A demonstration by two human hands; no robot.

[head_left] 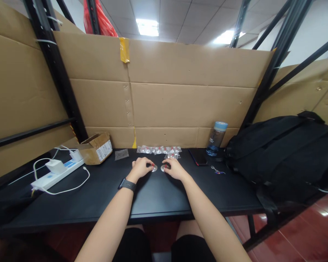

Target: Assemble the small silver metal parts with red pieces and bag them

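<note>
My left hand is low over the black table, thumb and fingers pinched on the red middle of a small round silvery disc. Opposite it, my right hand pinches a similar silvery disc, also with a red bit at its centre. The two discs lie a short gap apart, and the fingers partly cover both. Just beyond the hands, a row of small clear packets with red and silvery contents lies along the cardboard wall. A few more packets sit in front of that row's right part.
Left of the hands are a flat clear bag, an open cardboard box and a white power strip with cables. To the right lie a phone, a keychain, a water bottle and a black backpack.
</note>
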